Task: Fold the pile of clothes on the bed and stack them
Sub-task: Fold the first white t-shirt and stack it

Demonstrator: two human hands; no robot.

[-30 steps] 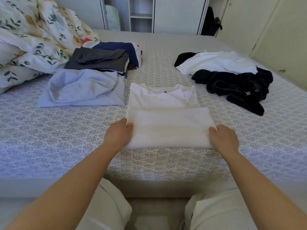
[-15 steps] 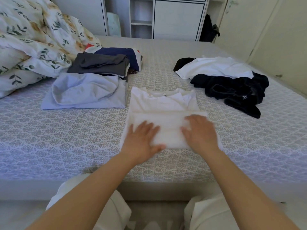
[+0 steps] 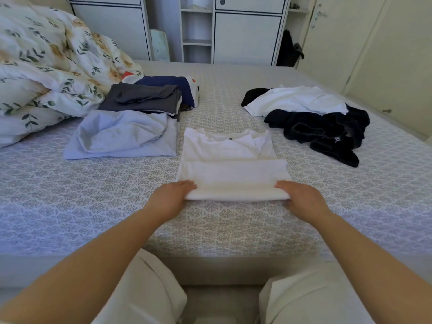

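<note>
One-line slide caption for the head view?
Both hands, left and right, grip the half-folded white shirt's near edge on the bed.

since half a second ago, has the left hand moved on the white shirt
Yes. The left hand has slid back from the top of the folded white shirt to its near left corner, towards the bed's front edge, and now grips the fold there.

T-shirt [image 3: 230, 160] centre of bed [image 3: 70, 206], folded stack [image 3: 131, 127] left (duvet [image 3: 46, 66] behind), unfolded pile [image 3: 313, 122] right
</note>
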